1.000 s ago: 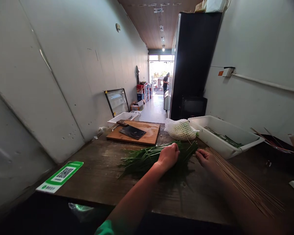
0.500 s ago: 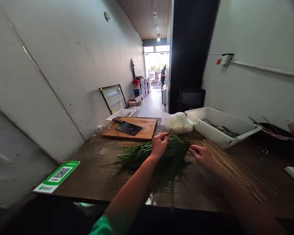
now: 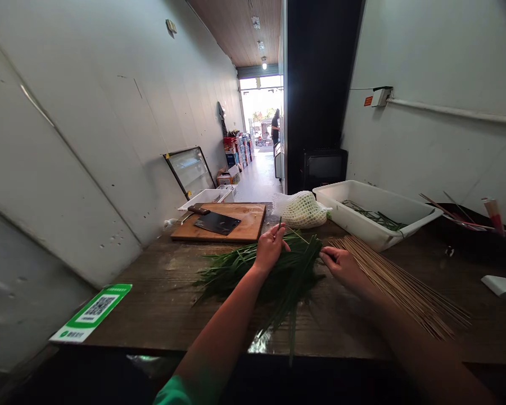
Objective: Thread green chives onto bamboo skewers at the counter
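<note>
Wooden desk, greens heaped.
Left hand raised, pinching one stalk; right hand lower, fingertips closed on thin stick.

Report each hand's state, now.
Left hand: closed, pinching a thin green stem.
Right hand: closed, fingertips pinched at the end of a long, dark-green leafy bunch; exactly what they grip cannot be told.

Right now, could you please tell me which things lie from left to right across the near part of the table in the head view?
QR card, greens, sticks, white object.
</note>
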`<state>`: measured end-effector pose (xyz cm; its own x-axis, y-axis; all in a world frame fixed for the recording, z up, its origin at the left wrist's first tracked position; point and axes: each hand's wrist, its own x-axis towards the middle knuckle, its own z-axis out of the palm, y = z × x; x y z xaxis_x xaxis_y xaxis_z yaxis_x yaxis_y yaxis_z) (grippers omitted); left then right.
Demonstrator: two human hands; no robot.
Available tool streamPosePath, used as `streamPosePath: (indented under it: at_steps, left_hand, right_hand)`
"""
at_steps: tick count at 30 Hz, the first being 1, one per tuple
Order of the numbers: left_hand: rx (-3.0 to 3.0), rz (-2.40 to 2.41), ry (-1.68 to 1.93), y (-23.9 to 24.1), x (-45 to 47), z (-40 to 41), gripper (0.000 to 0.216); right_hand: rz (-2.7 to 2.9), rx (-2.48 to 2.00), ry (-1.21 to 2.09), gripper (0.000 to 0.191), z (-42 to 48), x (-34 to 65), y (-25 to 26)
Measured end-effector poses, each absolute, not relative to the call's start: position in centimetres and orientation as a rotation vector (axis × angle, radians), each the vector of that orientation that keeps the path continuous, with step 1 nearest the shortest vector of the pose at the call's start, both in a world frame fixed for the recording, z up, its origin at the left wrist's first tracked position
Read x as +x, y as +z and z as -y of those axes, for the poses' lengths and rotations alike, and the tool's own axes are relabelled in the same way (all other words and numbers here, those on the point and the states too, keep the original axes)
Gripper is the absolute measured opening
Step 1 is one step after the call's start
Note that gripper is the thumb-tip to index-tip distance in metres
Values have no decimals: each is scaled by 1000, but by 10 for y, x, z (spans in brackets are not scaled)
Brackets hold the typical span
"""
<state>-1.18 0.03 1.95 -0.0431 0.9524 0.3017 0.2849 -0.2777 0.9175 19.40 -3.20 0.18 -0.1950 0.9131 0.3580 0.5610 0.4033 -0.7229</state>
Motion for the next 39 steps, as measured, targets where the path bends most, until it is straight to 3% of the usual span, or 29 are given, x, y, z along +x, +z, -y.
streamPosePath:
  at_steps: [6, 39]
  left_hand:
    - [1719, -1344, 1249, 16, -12, -4, 32]
    - [1842, -1398, 1382, 16, -11, -4, 28]
  right_hand:
    - [1866, -1243, 596, 26, 34, 193, 4]
    - [1941, -1296, 512, 29, 29, 194, -8]
